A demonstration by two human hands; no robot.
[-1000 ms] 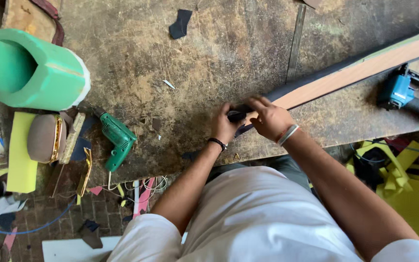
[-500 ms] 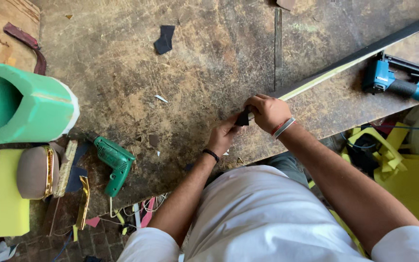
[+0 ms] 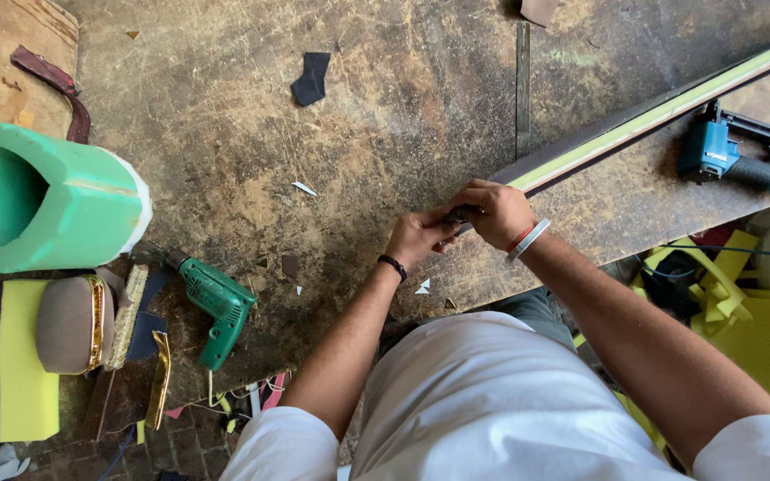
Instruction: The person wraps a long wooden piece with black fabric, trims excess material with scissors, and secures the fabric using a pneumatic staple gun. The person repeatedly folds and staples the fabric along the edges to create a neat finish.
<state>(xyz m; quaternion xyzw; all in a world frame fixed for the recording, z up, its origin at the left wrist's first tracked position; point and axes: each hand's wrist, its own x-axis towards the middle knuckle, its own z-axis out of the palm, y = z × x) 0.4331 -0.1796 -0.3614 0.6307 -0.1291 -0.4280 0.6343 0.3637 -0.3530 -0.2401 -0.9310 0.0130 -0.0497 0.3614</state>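
Worn wooden workbench (image 3: 403, 134): the near end of a long green-edged strip (image 3: 670, 107) is gripped by both the left hand (image 3: 418, 237) and right hand (image 3: 495, 214); a green drill (image 3: 216, 298) is seen far left

White short sleeves — wrist bands

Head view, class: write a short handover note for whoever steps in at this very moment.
Left hand and right hand: both pinch the near end of the long strip, dark covering over a yellow-green face, lying diagonally on the workbench.
Around: blue nail gun right, green drill left, green foam cylinder far left.
Done: covering reaches this end.
Left: cannot tell.
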